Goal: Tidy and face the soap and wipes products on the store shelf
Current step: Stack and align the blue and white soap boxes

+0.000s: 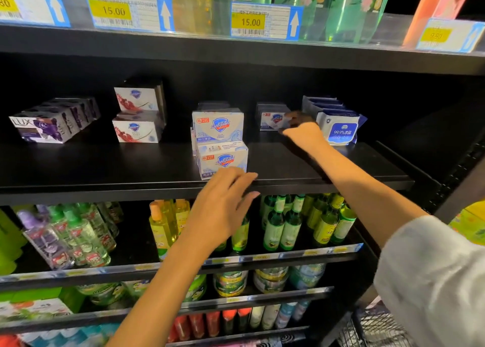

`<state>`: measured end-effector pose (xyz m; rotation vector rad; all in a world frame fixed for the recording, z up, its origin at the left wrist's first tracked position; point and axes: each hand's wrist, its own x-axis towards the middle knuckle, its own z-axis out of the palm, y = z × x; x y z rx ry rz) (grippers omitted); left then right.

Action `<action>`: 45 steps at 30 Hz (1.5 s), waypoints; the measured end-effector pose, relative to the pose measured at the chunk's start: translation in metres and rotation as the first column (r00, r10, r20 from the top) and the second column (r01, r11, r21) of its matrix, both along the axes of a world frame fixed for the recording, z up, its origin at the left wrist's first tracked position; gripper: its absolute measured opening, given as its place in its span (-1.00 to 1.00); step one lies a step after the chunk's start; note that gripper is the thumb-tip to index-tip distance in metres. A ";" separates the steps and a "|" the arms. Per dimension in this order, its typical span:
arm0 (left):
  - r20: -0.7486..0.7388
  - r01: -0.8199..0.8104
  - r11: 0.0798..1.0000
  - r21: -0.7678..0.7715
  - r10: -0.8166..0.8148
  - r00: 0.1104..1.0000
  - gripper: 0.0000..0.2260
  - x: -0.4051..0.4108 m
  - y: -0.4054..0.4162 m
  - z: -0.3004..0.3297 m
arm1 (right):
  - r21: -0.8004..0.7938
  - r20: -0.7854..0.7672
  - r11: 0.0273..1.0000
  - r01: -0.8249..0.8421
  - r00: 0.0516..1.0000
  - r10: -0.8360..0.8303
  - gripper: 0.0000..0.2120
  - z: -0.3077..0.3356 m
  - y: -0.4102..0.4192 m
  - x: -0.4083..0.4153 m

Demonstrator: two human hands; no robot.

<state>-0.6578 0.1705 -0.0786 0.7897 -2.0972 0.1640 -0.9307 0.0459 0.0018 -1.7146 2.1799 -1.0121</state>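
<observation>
You face a half-tidied black shelf (pixel 105 163): only the nearest white Safeguard box (pixel 222 160) stands at the front lip, while the Lux boxes (pixel 42 129) and pomegranate soaps (pixel 136 130) far to its left sit deep and skewed. Bare board runs wide along that lip on both sides. Beyond that box to the right, your right hand (pixel 301 129) pinches a rear Safeguard bar (pixel 271 120) beside the wipes packs (pixel 339 129); your left hand (pixel 223 202), fingers loosely spread, hovers before it.
</observation>
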 end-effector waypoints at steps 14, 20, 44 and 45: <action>0.067 0.011 0.999 -0.043 -0.008 0.998 -0.67 -0.020 -0.040 -0.019 | -0.037 0.024 0.992 0.124 0.992 -0.123 -0.27 -0.011 -0.075 -0.014; 0.048 0.027 1.000 -0.014 -0.026 0.998 -0.65 -0.020 -0.043 -0.020 | -0.079 0.074 0.989 0.124 0.990 -0.119 -0.40 -0.013 -0.074 -0.015; -0.076 0.051 0.930 0.364 -0.025 0.997 -0.57 -0.030 -0.011 0.016 | -0.331 0.804 0.943 -0.036 0.512 0.302 -0.85 -0.013 0.090 -0.035; -0.112 0.085 0.906 0.414 -0.042 0.993 -0.57 -0.033 -0.010 0.021 | -0.331 0.810 0.943 -0.036 0.501 0.304 -0.85 -0.013 0.094 -0.039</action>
